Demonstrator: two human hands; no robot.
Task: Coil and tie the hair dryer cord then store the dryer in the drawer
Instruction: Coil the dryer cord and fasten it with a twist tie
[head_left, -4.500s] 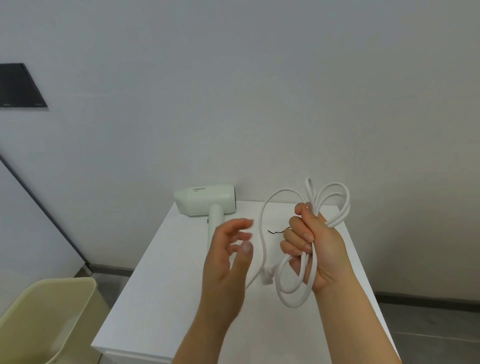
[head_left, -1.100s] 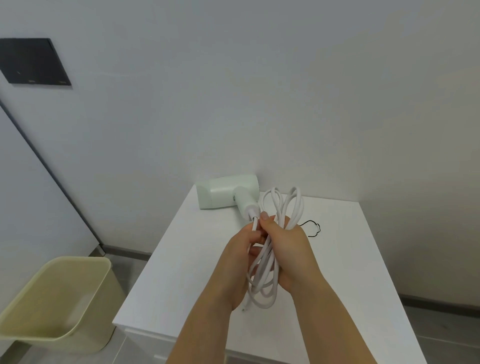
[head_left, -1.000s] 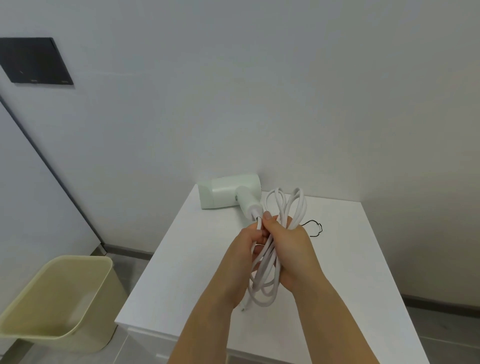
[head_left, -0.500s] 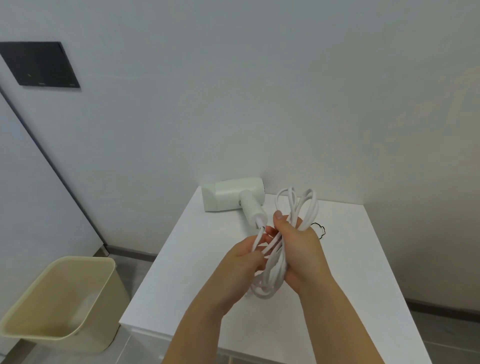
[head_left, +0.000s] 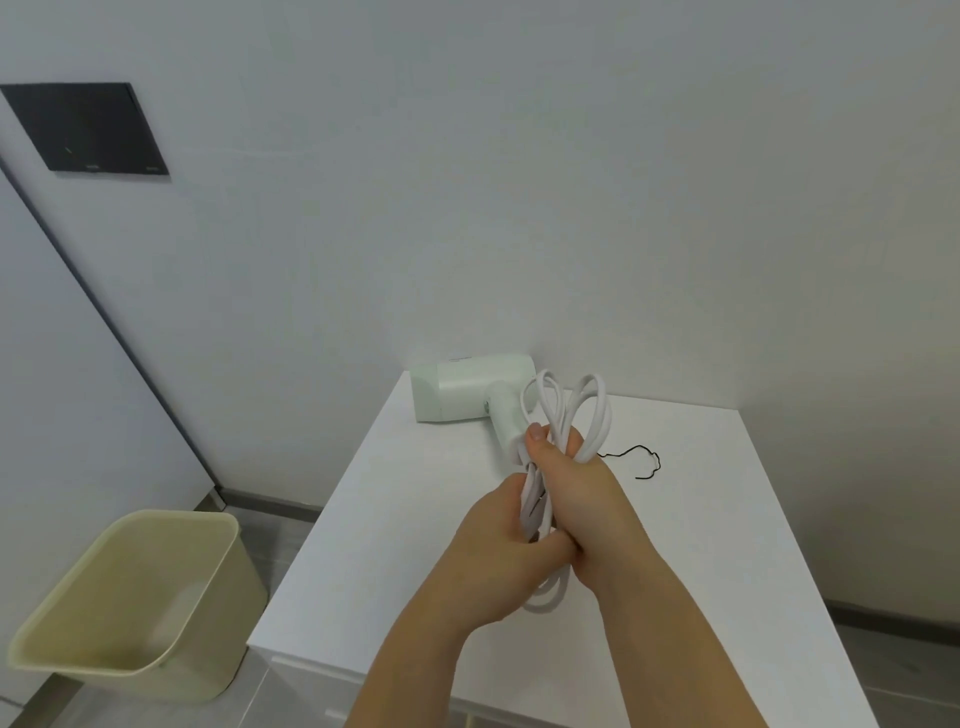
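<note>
A pale green hair dryer (head_left: 470, 387) lies at the back of the white cabinet top (head_left: 405, 519), against the wall. Its white cord (head_left: 592, 410) is gathered into a bundle of loops held above the top. My right hand (head_left: 582, 493) grips the bundle around its middle, loops sticking out above the fingers and below the palm. My left hand (head_left: 498, 556) closes on the lower part of the bundle, touching the right hand. A thin black tie (head_left: 641, 460) lies loose on the top, just right of my hands.
A cream plastic bin (head_left: 130, 597) stands on the floor left of the cabinet. A black panel (head_left: 85, 127) hangs on the wall at upper left. The cabinet's front edge and a drawer front (head_left: 311, 686) show below my arms.
Since 4.5 s ago my left hand came from open air onto the bundle. In the last second the loops were squeezed tighter and the bundle shortened.
</note>
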